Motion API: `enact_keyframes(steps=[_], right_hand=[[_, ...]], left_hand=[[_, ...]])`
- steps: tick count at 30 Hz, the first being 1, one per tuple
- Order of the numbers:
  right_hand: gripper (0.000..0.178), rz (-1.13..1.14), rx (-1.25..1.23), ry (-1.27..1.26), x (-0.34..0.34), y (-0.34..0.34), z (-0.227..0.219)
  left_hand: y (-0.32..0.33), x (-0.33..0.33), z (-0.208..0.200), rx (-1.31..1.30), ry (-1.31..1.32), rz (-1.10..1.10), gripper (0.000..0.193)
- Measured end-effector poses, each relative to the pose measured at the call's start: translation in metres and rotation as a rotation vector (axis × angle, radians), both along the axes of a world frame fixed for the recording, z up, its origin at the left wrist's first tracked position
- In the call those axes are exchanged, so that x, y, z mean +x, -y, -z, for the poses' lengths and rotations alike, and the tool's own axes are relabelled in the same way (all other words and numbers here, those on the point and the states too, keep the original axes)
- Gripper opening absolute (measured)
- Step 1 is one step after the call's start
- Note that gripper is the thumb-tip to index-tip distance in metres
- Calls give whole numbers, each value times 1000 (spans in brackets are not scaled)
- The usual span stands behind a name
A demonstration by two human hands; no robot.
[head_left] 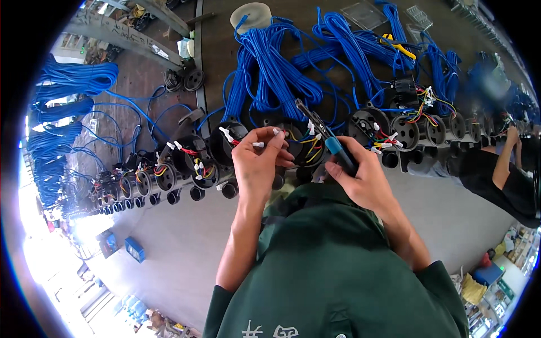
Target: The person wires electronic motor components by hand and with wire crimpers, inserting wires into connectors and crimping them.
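Note:
My left hand (255, 163) is closed in a pinch, with a small white wire cap (276, 131) at the thumb and fingertips. Another white cap (258, 145) shows beside the fingers. In my right hand (362, 172) is a pair of pliers (338, 151) with teal and black handles, its metal jaws pointing up and left. Between the hands sits a round black housing (301, 128), with yellow and dark wires (314, 147) and white caps inside. Blue cable (270, 62) lies bundled just behind it.
More black housings (366, 125) with coloured wires line the bench edge on both sides. Yellow-handled pliers (399, 47) lie on the blue coils at the back right. Another person's arm (504, 160) reaches in at the far right. A blue box (134, 249) stands on the floor.

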State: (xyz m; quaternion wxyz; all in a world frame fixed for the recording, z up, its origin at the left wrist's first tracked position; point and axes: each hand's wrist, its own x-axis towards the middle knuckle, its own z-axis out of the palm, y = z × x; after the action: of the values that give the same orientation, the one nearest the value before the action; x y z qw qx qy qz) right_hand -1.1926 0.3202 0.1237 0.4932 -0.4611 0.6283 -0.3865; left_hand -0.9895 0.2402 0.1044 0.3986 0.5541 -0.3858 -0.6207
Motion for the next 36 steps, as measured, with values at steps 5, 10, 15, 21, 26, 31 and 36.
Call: enact_keyframes(steps=[5, 10, 15, 21, 26, 31, 36], right_hand=[[39, -2, -34, -173, 7, 4, -2], [41, -8, 16, -232, 11, 8, -11], [42, -11, 15, -303, 14, 11, -16], [38, -58, -72, -402, 13, 12, -14], [39, -62, -66, -419, 9, 14, -16], [41, -45, -109, -421, 8, 9, -11], [42, 101, -32, -290, 16, -26, -17]], left_hand=[[-6, 8, 5, 25, -144, -9, 18], [-6, 20, 11, 46, -174, 89, 20], [-4, 27, 7, 90, -189, 169, 17], [-1, 35, 4, 116, -187, 300, 15], [1, 36, 1, 155, -226, 305, 18], [4, 38, 0, 162, -225, 310, 19], [7, 37, 1, 203, -189, 294, 18]])
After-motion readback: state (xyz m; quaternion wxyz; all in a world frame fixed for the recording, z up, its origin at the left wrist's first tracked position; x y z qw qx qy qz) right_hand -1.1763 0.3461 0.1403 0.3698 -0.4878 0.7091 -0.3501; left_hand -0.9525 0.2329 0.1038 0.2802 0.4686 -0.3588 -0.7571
